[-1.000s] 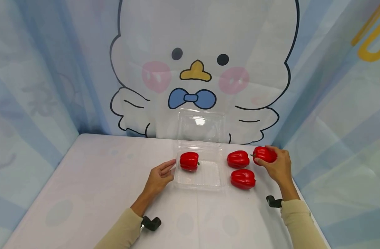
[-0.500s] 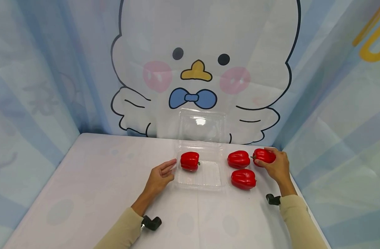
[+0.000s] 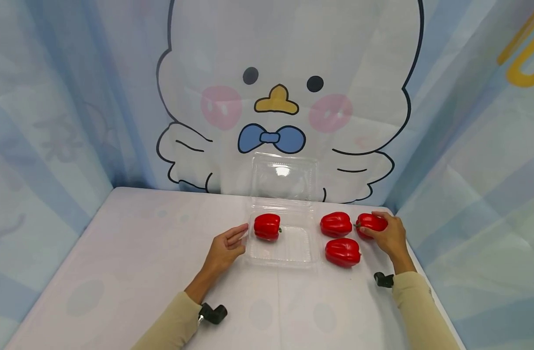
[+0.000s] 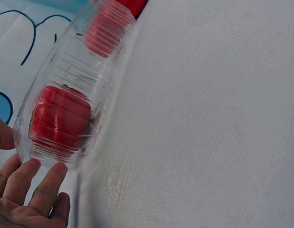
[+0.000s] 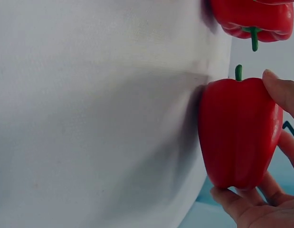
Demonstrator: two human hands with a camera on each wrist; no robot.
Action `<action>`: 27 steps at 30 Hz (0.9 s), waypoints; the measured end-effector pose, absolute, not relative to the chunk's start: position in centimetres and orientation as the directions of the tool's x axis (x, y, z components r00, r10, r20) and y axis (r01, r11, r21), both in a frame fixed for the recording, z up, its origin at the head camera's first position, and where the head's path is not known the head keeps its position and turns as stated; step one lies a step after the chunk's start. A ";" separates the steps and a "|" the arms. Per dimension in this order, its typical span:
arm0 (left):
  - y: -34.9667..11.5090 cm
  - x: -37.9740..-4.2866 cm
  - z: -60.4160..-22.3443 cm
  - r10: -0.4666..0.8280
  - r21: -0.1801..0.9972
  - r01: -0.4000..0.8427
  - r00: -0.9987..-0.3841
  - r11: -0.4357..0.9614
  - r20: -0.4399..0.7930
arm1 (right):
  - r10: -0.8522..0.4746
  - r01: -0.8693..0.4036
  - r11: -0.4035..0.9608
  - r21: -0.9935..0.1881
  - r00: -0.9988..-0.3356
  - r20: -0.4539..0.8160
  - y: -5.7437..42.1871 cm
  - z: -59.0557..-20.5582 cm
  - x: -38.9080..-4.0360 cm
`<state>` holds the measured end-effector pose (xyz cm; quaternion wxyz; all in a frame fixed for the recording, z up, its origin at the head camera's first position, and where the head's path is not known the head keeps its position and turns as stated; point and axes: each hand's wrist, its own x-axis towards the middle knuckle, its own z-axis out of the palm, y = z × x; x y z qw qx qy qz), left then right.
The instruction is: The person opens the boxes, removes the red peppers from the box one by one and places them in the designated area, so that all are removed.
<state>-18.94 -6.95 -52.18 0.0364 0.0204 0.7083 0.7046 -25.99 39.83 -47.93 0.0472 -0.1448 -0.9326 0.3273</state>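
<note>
While the right hand (image 3: 391, 236) has the rightmost pepper (image 3: 370, 221), the left hand (image 3: 223, 250) braces the clear tray (image 3: 295, 245). Right grip: thumb by the stem end, fingers curled round the blunt end, spread about as wide as the pepper is long; looks secure. Pepper is at the rear right of the table (image 3: 162, 272), on its side, stem toward the far loose pepper (image 3: 335, 224), small gap between. Can't tell if it's flush on the surface or just off it. Left fingers: spread, nearly straight, tips on the outside of the tray's left end, wrapped round nothing. I'd go light there; thin plastic probably flexes or slides. Skin is glossy, likely slick: even pressure end to end, thumb clear of the stem. Any shift should be up before sideways, else it could knock the far one or the near loose pepper (image 3: 343, 252) and roll it. Tray's left half has one pepper (image 3: 267, 227), stem right; lid (image 3: 284, 180) stands up behind, out of the way.
</note>
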 end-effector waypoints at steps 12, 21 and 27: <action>-6.9 -18.9 -52.1 0.080 1.000 -0.020 -0.997 0.011 -0.021 | 0.326 0.286 0.709 -0.644 -0.943 -0.060 40.1 -47.9 -25.8; -6.9 -19.0 -52.3 0.075 0.999 -0.029 -0.997 0.021 -0.031 | 0.324 0.270 0.723 -0.636 -0.946 -0.033 40.0 -46.8 -25.4; -6.9 -19.0 -52.2 0.078 0.999 -0.033 -0.996 0.019 -0.034 | 0.286 0.179 0.760 -0.625 -0.955 0.075 38.1 -44.6 -24.6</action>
